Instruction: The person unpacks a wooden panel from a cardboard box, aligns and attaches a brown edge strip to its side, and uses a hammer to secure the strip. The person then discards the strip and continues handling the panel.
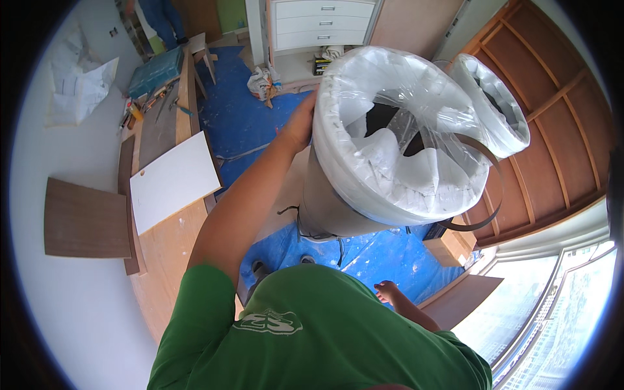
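A large round bin [325,201], pale beige, stands in front of me, its mouth covered with a clear plastic bag [416,188] folded over the rim. Dark pieces show through the plastic. My left hand [300,125] grips the left side of this bin just below the rim; its fingertips are partly hidden. Down by my right side, my right hand [387,292] hangs low with loosely bent fingers and nothing visible in it. A dark curved strip [499,188] arcs out from the bin's right side. Behind it, a second plastic-lined bin [491,104] leans to the right.
Blue sheeting [227,97] covers the floor. To my left, a workbench [170,247] carries a white board [175,182] and tools. A large brown framed panel [552,117] is on the right, near a cardboard box [452,246]. Another person's legs [162,23] appear at the far left.
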Demonstrator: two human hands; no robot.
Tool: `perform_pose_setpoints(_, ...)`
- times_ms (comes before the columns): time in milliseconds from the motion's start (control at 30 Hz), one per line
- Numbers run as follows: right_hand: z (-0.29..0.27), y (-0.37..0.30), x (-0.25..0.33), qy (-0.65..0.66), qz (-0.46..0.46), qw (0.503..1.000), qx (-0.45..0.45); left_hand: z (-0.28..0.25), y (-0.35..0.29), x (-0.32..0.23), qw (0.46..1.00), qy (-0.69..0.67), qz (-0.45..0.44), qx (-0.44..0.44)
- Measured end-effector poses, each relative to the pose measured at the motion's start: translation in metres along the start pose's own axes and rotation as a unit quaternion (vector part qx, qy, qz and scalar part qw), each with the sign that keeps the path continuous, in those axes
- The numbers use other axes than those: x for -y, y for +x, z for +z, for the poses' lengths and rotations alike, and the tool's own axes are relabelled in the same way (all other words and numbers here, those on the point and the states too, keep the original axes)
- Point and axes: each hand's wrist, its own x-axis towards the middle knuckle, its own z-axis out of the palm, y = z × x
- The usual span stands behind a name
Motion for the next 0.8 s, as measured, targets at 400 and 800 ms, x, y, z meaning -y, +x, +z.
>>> perform_pose_setpoints(400, 0.023, 0.030, 0.028, -0.041, -0.061, 0.997, -0.026, -0.125, -0.118, 0.171, 0.931, 0.350, -0.090, 0.042)
perform_pose_setpoints(800, 0.012, 0.051, 0.009, -0.148, -0.012, 0.989, 0.020, -0.169, -0.279, 0.232, 0.792, 0.388, -0.442, 0.162)
